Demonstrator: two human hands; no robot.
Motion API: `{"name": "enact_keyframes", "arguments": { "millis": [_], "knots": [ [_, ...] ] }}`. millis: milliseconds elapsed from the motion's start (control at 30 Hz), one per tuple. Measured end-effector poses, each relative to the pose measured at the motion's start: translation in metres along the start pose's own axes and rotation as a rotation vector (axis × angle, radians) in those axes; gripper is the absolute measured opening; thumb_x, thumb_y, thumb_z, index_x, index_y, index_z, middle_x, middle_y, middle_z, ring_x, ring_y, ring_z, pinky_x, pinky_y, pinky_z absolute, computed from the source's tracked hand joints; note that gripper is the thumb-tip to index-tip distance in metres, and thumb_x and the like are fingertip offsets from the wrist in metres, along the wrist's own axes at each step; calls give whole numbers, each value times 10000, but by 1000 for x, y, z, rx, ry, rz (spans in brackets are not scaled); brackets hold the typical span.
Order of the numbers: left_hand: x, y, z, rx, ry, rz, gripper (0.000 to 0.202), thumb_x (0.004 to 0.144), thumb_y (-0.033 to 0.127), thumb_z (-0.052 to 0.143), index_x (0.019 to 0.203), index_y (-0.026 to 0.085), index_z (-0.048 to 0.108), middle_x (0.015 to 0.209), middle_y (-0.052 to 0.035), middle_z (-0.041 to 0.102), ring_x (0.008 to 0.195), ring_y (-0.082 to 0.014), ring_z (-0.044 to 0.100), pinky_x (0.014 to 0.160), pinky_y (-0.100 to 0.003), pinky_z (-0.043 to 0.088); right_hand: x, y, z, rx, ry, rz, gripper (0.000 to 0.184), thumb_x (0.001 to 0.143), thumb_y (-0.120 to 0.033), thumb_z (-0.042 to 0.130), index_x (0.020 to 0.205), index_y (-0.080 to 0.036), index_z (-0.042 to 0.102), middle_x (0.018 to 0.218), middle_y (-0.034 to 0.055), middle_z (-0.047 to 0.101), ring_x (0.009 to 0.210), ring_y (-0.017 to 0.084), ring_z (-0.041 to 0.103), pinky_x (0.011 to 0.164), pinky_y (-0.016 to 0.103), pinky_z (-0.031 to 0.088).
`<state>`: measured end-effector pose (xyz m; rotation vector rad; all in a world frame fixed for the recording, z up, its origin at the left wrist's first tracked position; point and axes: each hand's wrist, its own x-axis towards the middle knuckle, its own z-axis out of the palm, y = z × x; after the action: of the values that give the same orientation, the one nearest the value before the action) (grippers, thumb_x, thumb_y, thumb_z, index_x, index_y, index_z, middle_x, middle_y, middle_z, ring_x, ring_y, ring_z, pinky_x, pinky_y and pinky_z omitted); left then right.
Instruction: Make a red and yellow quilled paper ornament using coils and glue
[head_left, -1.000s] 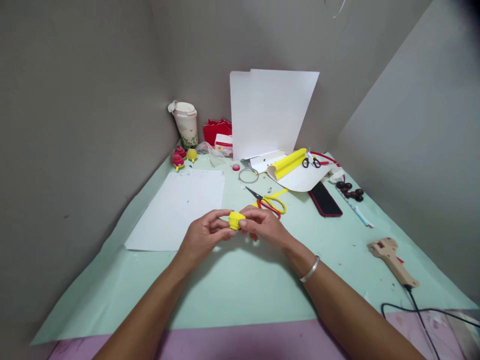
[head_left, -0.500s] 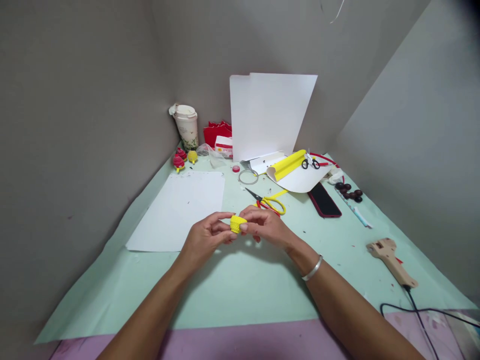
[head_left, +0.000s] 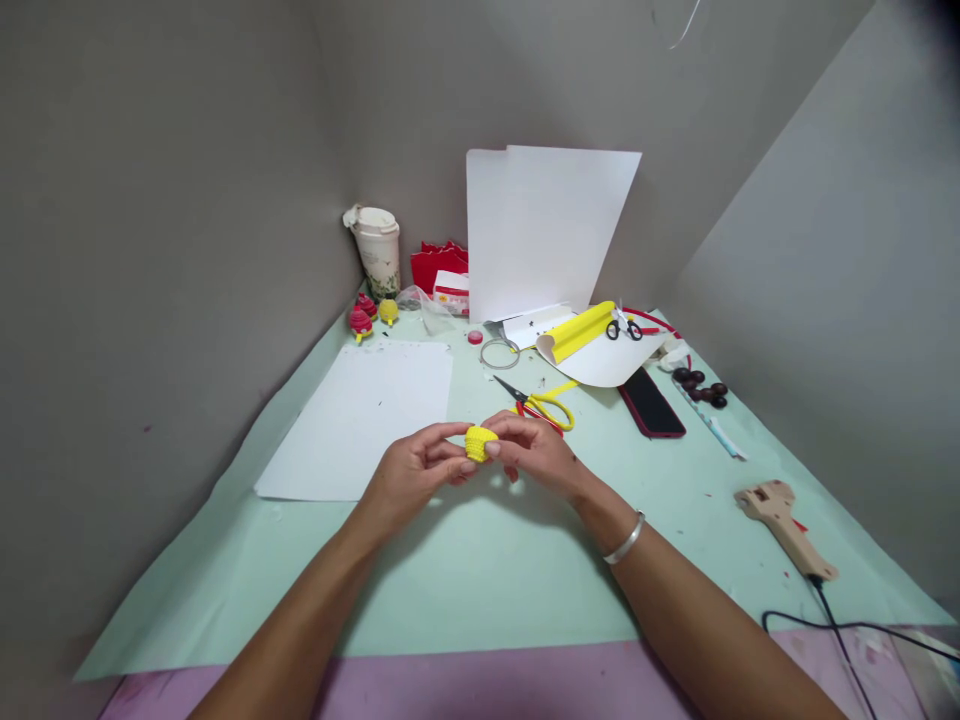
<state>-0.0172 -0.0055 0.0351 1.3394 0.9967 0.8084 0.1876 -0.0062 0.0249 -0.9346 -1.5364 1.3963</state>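
Observation:
A small yellow ribbed craft piece (head_left: 480, 443) is pinched between both my hands above the pale green sheet (head_left: 480, 570). My left hand (head_left: 415, 474) grips it from the left with thumb and fingertips closed on it. My right hand (head_left: 534, 451) grips it from the right, fingers curled round it. A silver bangle (head_left: 625, 538) sits on my right wrist. Just behind my right hand lie scissors with yellow and red handles (head_left: 541, 403).
A white paper sheet (head_left: 360, 415) lies at left. Farther back stand a lidded cup (head_left: 376, 250), small red and yellow craft pieces (head_left: 370, 314), a propped white board (head_left: 546, 232), a yellow roll (head_left: 577, 331), small black scissors (head_left: 622, 325). A phone (head_left: 650, 402) and glue gun (head_left: 784, 526) lie at right.
Both hands stay closed on the yellow piece and have turned it slightly. The view has shifted a little.

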Motion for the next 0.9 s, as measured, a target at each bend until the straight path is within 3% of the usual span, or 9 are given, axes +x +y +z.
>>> {"name": "enact_keyframes", "arguments": {
  "millis": [500, 700, 800, 900],
  "knots": [
    [-3, -1, 1, 37, 11, 20, 471, 753, 384, 741, 1165, 175, 648, 787, -24, 753, 733, -169, 660, 727, -298, 521, 0, -4, -1, -9, 26, 29, 207, 800, -386, 731, 861, -192, 771, 964, 55, 624, 683, 114, 587, 457, 187, 497],
    [0, 1, 1, 15, 25, 9, 528, 719, 364, 768, 1192, 174, 628, 787, -27, 750, 749, -184, 669, 751, -324, 524, 1, 0, -1, -33, 24, -28, 178, 822, -361, 710, 873, -197, 756, 1016, 58, 611, 685, 106, 582, 453, 185, 488],
    [1, 1, -1, -11, -6, 1, 646, 698, 363, 790, 1277, 185, 565, 898, -54, 760, 824, -213, 692, 766, -346, 530, 1, 1, -1, -131, 59, -76, 161, 821, -344, 710, 900, -210, 750, 1049, 69, 611, 786, 140, 605, 471, 185, 478],
    [3, -1, -2, -5, 22, -8, 619, 676, 386, 808, 1220, 178, 596, 936, -73, 761, 867, -238, 703, 784, -363, 534, 1, 1, 0, -243, 83, -120, 150, 805, -331, 728, 905, -221, 754, 1061, 75, 620, 886, 168, 607, 527, 201, 480]
  ]
}}
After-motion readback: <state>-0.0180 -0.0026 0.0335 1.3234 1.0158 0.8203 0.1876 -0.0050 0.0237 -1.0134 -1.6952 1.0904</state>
